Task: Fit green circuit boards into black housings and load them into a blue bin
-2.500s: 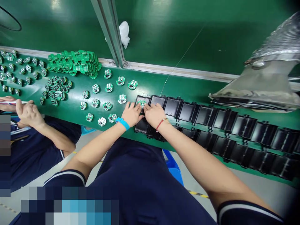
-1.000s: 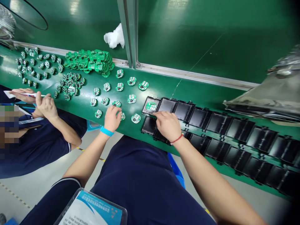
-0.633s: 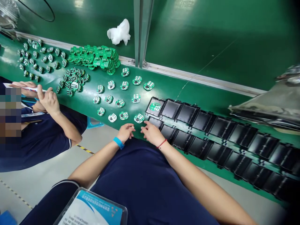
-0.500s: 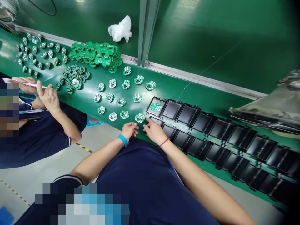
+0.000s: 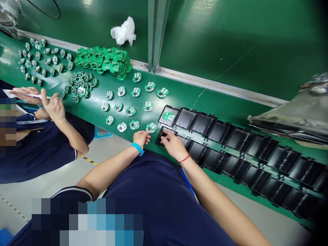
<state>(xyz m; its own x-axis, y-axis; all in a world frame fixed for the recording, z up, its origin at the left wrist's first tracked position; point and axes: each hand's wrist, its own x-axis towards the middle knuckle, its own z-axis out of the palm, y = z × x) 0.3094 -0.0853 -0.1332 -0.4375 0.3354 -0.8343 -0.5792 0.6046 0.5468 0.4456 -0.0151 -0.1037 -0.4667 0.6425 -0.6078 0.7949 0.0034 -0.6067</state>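
We note the left hand at the near edge of the green bench. Its fingertips are drawn together against the near rim of a small round circuit board. We cannot tell whether the board is pinched or merely touched.

The right hand lies spread and flat, fingers resting on the first black housing of the near row, closed around nothing. The board lies flat on the bench, just left of that housing and between the two hands.

In our judgement the board is light, thin and stiff, with exposed components on its upper face. It is best taken by its rim between thumb and forefinger, keeping off the parts. The housing appears to be rigid, light moulded plastic and likely to slide on the smooth bench unless held down.

Behind it, a second housing carries a board already seated. Further boards lie in loose rows and in a heap to the left. A co-worker's hand is well apart.
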